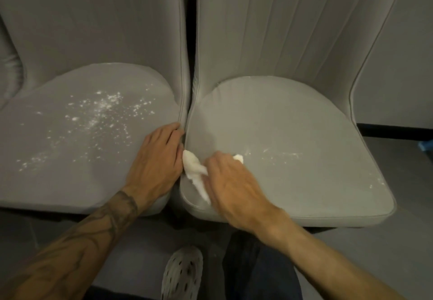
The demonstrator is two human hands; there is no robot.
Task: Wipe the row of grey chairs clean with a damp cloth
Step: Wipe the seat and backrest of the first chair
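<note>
Head view: left chair seat (70,140) was unwiped, covered in white powder (103,109); right chair seat (293,123) was mostly clean, faint streaks (285,155) outstanding. Left hand (157,159) lay flat on the left seat. Right hand (232,182) gripped the cloth (194,170) at the right seat's front-left.

Indoor seating area, adjoining grey upholstered chairs (281,123), grey floor (389,206)
</note>
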